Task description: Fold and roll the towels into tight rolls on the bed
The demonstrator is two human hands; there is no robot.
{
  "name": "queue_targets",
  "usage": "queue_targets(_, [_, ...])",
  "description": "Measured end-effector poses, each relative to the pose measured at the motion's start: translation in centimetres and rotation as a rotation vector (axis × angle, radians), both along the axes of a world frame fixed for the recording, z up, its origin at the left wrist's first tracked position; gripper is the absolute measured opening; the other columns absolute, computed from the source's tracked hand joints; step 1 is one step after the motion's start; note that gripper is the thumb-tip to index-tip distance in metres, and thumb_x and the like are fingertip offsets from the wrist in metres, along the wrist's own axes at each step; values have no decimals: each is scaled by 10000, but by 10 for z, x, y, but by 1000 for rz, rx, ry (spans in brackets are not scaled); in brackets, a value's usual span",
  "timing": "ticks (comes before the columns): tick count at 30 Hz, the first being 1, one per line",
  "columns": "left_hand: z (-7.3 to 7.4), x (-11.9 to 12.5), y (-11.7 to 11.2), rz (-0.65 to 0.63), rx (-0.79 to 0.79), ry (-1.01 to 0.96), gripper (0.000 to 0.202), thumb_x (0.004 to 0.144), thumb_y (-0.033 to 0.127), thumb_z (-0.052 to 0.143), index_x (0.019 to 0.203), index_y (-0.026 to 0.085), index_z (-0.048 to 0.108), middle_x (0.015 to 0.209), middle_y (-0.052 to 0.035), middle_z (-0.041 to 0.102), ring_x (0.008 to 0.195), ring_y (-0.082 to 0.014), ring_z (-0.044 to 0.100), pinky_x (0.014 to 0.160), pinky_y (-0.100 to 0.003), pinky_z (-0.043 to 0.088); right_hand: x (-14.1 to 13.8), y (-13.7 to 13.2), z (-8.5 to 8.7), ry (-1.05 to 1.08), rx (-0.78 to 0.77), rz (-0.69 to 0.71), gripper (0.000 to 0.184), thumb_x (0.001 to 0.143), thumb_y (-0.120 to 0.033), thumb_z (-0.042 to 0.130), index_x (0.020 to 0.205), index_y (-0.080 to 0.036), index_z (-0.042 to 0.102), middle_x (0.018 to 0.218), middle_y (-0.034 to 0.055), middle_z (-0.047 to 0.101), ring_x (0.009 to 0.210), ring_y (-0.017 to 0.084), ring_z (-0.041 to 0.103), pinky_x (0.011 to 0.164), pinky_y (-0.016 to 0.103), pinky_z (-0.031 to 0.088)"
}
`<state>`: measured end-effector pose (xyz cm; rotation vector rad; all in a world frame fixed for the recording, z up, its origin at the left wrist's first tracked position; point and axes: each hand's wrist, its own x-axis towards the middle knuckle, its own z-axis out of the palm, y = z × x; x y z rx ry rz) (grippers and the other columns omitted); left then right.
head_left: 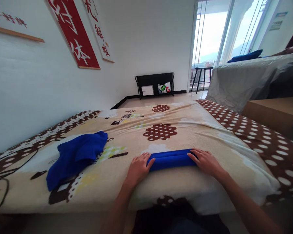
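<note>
A blue cloth (172, 160), folded into a long narrow strip, lies flat on the patterned blanket (197, 136) just in front of me. My left hand (141, 165) grips its left end, thumb on the near side and fingers over the far edge. At the right end, my right hand (206, 161) holds it the same way, with the thumb across the top. The underside of the strip is hidden. Off to the left, a second blue cloth (79, 154) lies crumpled and spread out, apart from both hands.
A black cable (7, 188) loops over the blanket's left side. Beyond the bed stand a black rack (154, 79) and a dark stool (202, 73). At right, a plastic-covered table (234, 78) bears blue cloth (246, 56); another person's arm (289, 49) reaches over it. A cardboard box (275, 107) stands below.
</note>
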<state>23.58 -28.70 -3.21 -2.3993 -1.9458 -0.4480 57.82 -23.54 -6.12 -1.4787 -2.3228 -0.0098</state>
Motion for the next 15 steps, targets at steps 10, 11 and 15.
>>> queue_targets(10, [-11,-20,-56,-184,304,106,510,822,96,509,1321,198,540,1315,-111,616,1226,-273,547,1054,-466,366,36,-36,-11,-7,227,238,459,926,-201,472,1379,-263,513,1418,59,551,1323,215,492,1078,441,329])
queue_targets(11, [-12,-20,-54,-179,289,100,538,807,80,505,1331,197,530,1316,-110,615,1225,-271,546,1048,-463,368,35,-34,-12,2,230,232,480,901,-170,476,1372,-251,519,1395,64,571,1307,218,506,1070,440,332])
queue_targets(15, [-9,-21,-25,-82,235,55,493,809,74,484,1281,190,567,1225,-101,661,1142,-253,588,1017,-454,394,24,-7,-7,50,222,181,426,880,-154,477,1292,-193,580,1263,99,651,1180,228,587,1031,428,363])
